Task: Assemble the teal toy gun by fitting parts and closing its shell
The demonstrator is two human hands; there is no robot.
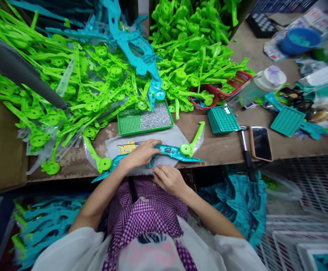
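A blue plastic toy bow body (171,151) lies across a grey cloth (113,145) at the table's front edge. Lime-green arms, the left one (97,158) and the right one (195,141), are joined to its two ends, partly in clear plastic film. My left hand (144,153) is closed over the middle of the blue body, holding it. Just in front, my right hand (168,179) has its fingers pinched together against the body's near edge. What those fingers hold is hidden. Beyond the cloth sits a green tray (130,124) of small metal pieces.
Lime-green arms (90,90) are heaped at the back, with a blue body (137,56) on top. To the right are a teal basket (223,122), a hammer (246,146), a phone (261,143) and a bottle (261,86). Blue parts (53,229) are stacked below left.
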